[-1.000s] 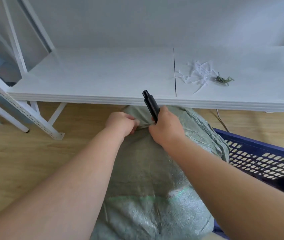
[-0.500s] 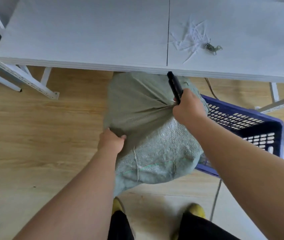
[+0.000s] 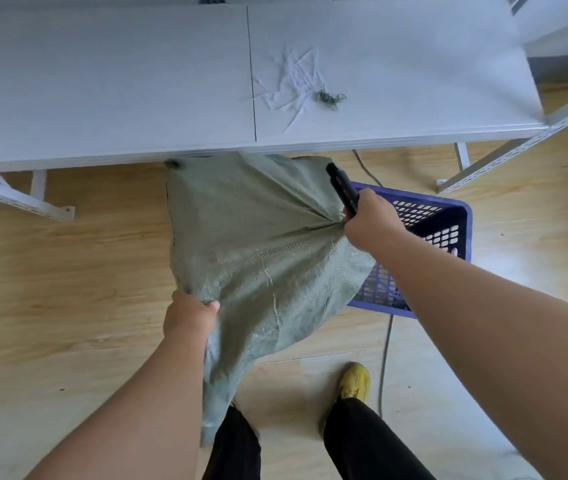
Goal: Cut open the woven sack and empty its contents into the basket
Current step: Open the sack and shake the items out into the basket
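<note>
Green woven sack [image 3: 258, 244] is bunched in the right hand [image 3: 371, 223], which also grips a black cutter [image 3: 341, 188]; left hand [image 3: 189, 313] clutches its lower edge. Sack overhangs the blue basket [image 3: 449, 216], white table [image 3: 102, 81] right behind with plastic scraps [image 3: 293, 84].

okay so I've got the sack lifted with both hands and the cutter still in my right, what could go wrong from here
1. The right hand grips both the sack and the black cutter; the tool could slip, or nick fabric or fingers.
2. The sack only partly overhangs the blue basket, so contents may land on the floor.
3. The left hand pinches just one edge; that hold might give.
</note>
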Demonstrator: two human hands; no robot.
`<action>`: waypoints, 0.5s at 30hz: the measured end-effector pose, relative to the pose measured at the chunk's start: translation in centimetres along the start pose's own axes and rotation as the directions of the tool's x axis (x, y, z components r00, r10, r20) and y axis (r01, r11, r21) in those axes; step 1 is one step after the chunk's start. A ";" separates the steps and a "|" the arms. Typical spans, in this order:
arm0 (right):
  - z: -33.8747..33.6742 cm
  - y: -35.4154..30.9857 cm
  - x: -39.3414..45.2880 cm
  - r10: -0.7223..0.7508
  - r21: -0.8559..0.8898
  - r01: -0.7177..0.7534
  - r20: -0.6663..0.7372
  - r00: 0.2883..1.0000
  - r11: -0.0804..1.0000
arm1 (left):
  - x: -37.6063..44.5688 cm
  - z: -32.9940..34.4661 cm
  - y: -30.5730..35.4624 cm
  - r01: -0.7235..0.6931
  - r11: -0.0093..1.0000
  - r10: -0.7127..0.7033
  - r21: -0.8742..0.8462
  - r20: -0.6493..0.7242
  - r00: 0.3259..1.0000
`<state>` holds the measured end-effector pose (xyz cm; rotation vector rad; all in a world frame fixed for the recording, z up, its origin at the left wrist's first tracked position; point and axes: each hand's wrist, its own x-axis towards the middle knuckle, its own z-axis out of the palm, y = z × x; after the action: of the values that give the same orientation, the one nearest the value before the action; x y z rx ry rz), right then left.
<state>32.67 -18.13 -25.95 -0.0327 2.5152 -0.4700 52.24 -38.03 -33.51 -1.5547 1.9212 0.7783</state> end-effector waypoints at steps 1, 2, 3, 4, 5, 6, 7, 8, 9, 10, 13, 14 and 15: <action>-0.2 0.6 -0.3 0.002 0.020 -0.001 -0.003 1.000 1.000 | -0.5 -0.3 0.1 -0.022 0.998 0.022 0.053 -0.012 1.000; -0.4 1.1 -0.6 -0.001 0.037 0.001 -0.004 1.000 0.999 | -0.9 -0.4 0.3 -0.040 0.994 0.044 0.098 -0.034 0.998; -0.6 1.6 -1.1 -0.005 0.052 0.005 -0.005 1.000 0.999 | -1.5 -0.5 0.6 -0.047 0.990 0.053 0.136 -0.044 0.998; -0.8 2.1 -1.5 -0.008 0.066 0.008 -0.006 1.000 0.998 | -2.2 -0.7 1.0 -0.051 0.986 0.059 0.161 -0.048 0.997; -1.0 2.5 -2.0 -0.010 0.082 0.010 -0.006 1.000 0.997 | -3.1 -1.0 1.5 -0.069 0.982 0.079 0.174 -0.054 0.995; -1.2 2.8 -2.5 -0.012 0.099 0.012 0.004 1.000 0.995 | -4.0 -1.2 2.2 -0.099 0.978 0.111 0.185 -0.055 0.992; -1.4 3.1 -3.0 -0.014 0.119 0.011 0.022 1.000 0.993 | -4.8 -1.4 2.9 -0.133 0.971 0.146 0.197 -0.051 0.988; -1.7 3.3 -3.7 -0.014 0.147 0.007 0.049 0.999 0.989 | -5.6 -1.5 3.7 -0.166 0.964 0.177 0.206 -0.039 0.983; -1.9 3.4 -4.5 -0.008 0.185 -0.009 0.092 0.996 0.983 | -6.4 -1.6 4.5 -0.186 0.964 0.194 0.191 -0.020 0.981; -2.1 3.4 -5.4 -0.001 0.227 -0.032 0.146 0.989 0.973 | -7.2 -1.7 5.3 -0.202 0.970 0.203 0.138 0.009 0.979; -2.7 3.1 -8.7 0.008 0.334 -0.098 0.261 0.965 0.938 | -9.6 -1.9 7.6 -0.112 0.942 0.167 -0.316 0.151 0.974; -2.8 2.9 -9.9 0.003 0.363 -0.105 0.271 0.963 0.926 | -10.7 -2.0 8.3 -0.038 0.893 0.149 -0.449 0.215 0.965; -2.9 2.8 -11.0 -0.006 0.390 -0.102 0.267 0.964 0.915 | -11.8 -2.1 9.0 0.027 0.844 0.146 -0.536 0.277 0.950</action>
<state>40.44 -13.22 -18.73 0.1180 2.1127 -0.8928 45.46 -30.19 -22.73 -1.5526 1.5992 1.5950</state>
